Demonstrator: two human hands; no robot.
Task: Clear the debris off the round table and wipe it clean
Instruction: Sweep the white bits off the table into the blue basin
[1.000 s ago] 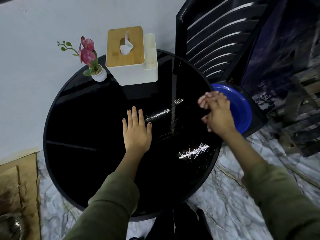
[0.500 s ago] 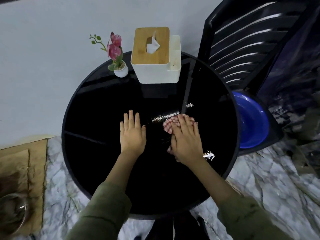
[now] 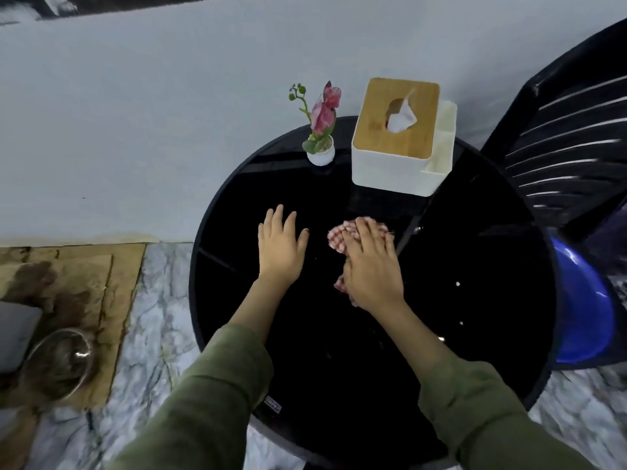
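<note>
**Friend:** What is the big black thing in front of you?

**Me:** That is the round worktop [image 3: 475,266], dark and shiny. I think I am at the wiping step. I see no big bits of mess on it, only a few tiny white specks [image 3: 458,284] out to the right of my right hand

**Friend:** What stands at the back?

**Me:** A white tissue box [image 3: 390,167] with a wood lid, and just beside it a little pot with a pink flower [image 3: 320,154]. Both sit at the far edge, near the wall. Off the right edge there is a blue bowl [image 3: 583,317], lower than the worktop, below a dark chair [image 3: 563,154]

**Friend:** And your hands?

**Me:** My left hand [image 3: 280,249] lies flat on the worktop, fingers spread apart, holding nothing. It just keeps me steady, I think. My right hand [image 3: 371,266] is flat too, fingers close together, pressing down on the red and white checked cloth [image 3: 339,237]. The cloth is in the middle of the worktop, under my palm, and peeks out past my fingertips

**Friend:** What comes next?

**Me:** I guess I should push the cloth to the right, over the specks, and keep pressing so it does not slip out. Near the box and the pot I must go slow, so I do not knock them
</note>
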